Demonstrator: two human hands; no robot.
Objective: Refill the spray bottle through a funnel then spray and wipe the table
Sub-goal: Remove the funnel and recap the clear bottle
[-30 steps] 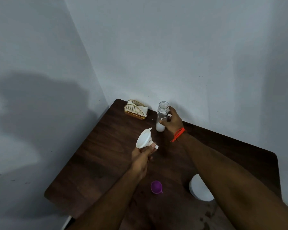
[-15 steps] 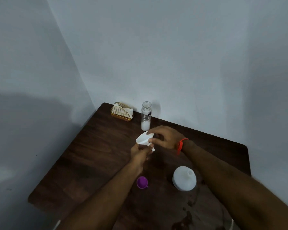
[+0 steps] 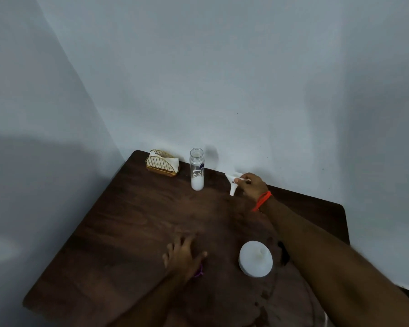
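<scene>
Head view, the only one: the right hand [image 3: 250, 185] pinches a small white funnel [image 3: 234, 182] near the far edge of the dark worktop [image 3: 118, 232], spout angled down and just clear of the wood, while the left hand [image 3: 183, 253] lies spread and released over a purple cap [image 3: 198, 272], of which only a sliver shows. The clear bottle [image 3: 196, 172] stands upright and open-necked, a little white liquid in its base, well to the left of the funnel and close to the wall. A white jug [image 3: 256, 258] sits near the right forearm. The likeliest slip, in my judgement, is the funnel being seated in that narrow neck with nothing steadying the bottle; it is tall and thin and a sideways nudge would tip it toward the wall or onto the napkin holder [image 3: 162, 162] just beside it. The right forearm also passes close above the jug, so drawing the arm back could knock it and spill. Open room is good: the middle and left of the worktop are bare, though the wall closes off the back and left edges.
</scene>
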